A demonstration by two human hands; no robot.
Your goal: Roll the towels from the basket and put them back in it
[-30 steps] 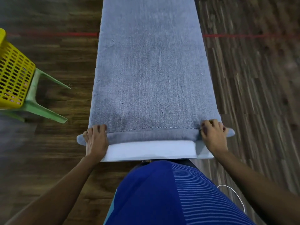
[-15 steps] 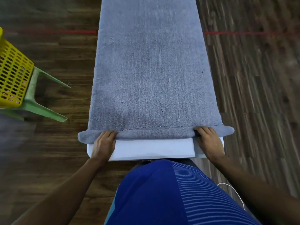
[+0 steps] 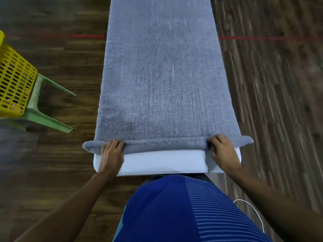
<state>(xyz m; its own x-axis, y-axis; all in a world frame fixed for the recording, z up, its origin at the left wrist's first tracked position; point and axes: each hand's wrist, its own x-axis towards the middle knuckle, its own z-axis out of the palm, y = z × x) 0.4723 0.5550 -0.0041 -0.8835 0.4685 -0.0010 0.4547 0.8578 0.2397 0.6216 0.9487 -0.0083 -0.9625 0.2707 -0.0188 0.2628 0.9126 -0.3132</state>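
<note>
- The left grip [image 3: 112, 154] lies on the near edge of the table [image 3: 162, 162]. Its fingers are curled forward over the top of the rolled hem of the towel [image 3: 162, 75], and they pinch the roll close to its left end.
- The right grip [image 3: 224, 152] mirrors it near the roll's right end. Its fingers are bent and tucked into the roll, with the knuckles raised. The thumb cannot be made out.
- Both grips are closed on the cloth, not spread flat, and they are set well apart, one near each side of the table.
- The grey-blue towel is laid out flat along the table, running away from the person. Only its near edge is turned over into a thin roll [image 3: 166, 145], which runs straight between the two grips.
- The roll's ends reach past each grip and hang a little over the table's sides.
- A strip of bare white table shows between the roll and the person's blue striped shirt [image 3: 174, 206].
- The yellow perforated basket [image 3: 14, 81] sits on a green plastic seat [image 3: 43, 117] off to the left, well apart from the towel and both grips.
- Below is a dark wooden floor [image 3: 271, 102], crossed by a red line [image 3: 70, 36].
</note>
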